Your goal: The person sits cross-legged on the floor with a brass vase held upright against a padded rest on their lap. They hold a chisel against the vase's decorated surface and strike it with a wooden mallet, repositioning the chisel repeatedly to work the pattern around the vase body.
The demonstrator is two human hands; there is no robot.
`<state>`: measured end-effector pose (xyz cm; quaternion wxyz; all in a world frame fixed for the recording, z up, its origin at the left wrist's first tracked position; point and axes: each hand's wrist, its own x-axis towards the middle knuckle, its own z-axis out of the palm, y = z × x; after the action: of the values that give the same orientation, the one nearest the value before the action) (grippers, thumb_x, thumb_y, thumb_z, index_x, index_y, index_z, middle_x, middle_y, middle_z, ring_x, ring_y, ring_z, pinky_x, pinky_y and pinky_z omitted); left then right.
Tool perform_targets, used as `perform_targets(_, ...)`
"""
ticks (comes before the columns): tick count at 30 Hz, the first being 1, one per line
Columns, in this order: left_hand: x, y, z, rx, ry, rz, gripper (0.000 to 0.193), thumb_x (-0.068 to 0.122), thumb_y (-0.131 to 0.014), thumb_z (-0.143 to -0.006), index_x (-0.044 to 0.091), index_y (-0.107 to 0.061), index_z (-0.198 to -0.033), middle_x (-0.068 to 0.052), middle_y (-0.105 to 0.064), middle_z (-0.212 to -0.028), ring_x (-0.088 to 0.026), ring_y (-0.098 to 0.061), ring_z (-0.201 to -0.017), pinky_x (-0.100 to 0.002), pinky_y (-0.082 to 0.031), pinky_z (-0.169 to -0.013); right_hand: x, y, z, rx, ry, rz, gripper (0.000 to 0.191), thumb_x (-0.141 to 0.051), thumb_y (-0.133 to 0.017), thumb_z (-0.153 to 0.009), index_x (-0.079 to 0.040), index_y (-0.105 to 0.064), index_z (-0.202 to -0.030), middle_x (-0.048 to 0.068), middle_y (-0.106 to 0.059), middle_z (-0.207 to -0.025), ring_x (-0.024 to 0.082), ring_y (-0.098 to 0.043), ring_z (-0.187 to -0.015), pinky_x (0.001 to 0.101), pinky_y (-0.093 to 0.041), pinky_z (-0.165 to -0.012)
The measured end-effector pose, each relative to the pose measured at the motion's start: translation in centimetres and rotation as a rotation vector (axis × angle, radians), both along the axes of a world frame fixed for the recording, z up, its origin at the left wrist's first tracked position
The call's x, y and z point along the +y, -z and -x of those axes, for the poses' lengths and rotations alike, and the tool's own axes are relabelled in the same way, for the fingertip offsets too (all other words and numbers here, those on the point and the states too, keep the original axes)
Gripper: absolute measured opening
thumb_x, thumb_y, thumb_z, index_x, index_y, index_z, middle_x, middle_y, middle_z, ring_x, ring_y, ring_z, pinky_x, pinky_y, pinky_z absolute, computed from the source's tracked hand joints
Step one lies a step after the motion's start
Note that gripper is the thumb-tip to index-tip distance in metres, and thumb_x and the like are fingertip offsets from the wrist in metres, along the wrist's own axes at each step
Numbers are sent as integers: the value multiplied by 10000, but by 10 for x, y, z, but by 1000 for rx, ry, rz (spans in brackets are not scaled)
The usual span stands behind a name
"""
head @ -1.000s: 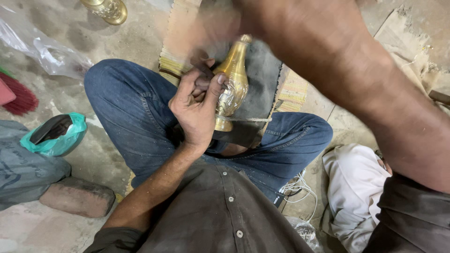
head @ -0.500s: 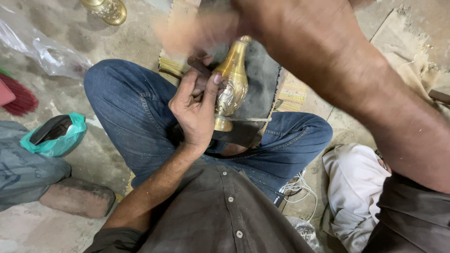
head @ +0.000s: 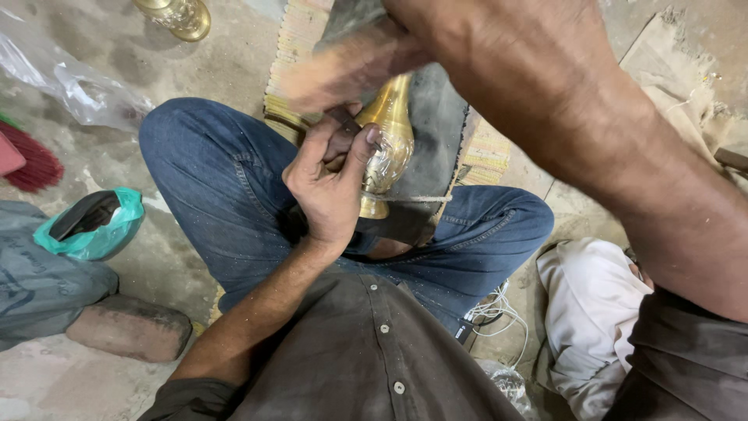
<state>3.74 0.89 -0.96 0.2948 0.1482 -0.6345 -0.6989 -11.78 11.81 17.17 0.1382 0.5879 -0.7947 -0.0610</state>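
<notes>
A brass vase lies on a dark pad over my crossed, jeans-clad legs. My left hand grips the vase's body and pinches a small dark metal punch against it with thumb and fingers. My right arm sweeps in from the right edge across the top. My right hand is a motion blur just above the punch and the vase's neck. Whatever it grips is too blurred to make out.
A second brass vessel stands at top left on the dusty floor. A clear plastic bag, red broom bristles, a green bag, a brick and grey cloth lie left. White cloth and a cable lie right.
My blurred right hand has come down and to the left, closer to the punch. My left hand and the vase have stayed in the same place.
</notes>
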Motion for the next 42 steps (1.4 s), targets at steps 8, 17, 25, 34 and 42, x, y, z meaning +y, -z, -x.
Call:
perform_targets(8,-3,-6,0,-59,-64,130,270,-16,-764,-1022,-26,-684,-1279,24,-598,-793,-20,-518,-704,-177,-479,-682,0,7,1,-51,35,-58,118,-126,-715,-1126,-84,-668,-1226,78,-659,-904,221,-650,-730,358,-456,-557)
perform_targets(17,-4,-5,-1,-41,-67,127,278,3,-768,-1011,-31,-647,-1259,30,-657,-831,-26,-567,-772,-197,-514,-724,0,5,-7,-169,-18,86,131,-96,-687,-1074,-26,-645,-1176,113,-683,-934,273,-696,-865,397,-527,-698)
perform_targets(25,-4,-4,0,-23,-6,-43,266,31,-762,-973,-16,-646,-1207,3,-700,-921,-16,-626,-786,-187,-551,-714,-2,-2,-5,-262,16,99,184,-121,-704,-1048,8,-650,-1167,155,-680,-909,312,-692,-790,415,-523,-648)
perform_targets(34,-2,1,-2,-21,-44,123,212,25,-813,-993,-18,-665,-1140,-42,-720,-876,-47,-643,-769,-220,-560,-725,1,2,-2,-194,54,52,138,-70,-726,-1010,-46,-651,-1123,121,-669,-886,293,-683,-827,406,-511,-680)
perform_targets(42,-4,0,2,-41,-45,99,164,-45,-763,-1013,-57,-652,-1132,-29,-653,-846,-48,-563,-740,-203,-516,-687,-1,1,-1,-82,21,50,148,-63,-711,-979,-48,-642,-1109,107,-691,-998,273,-691,-974,433,-498,-785)
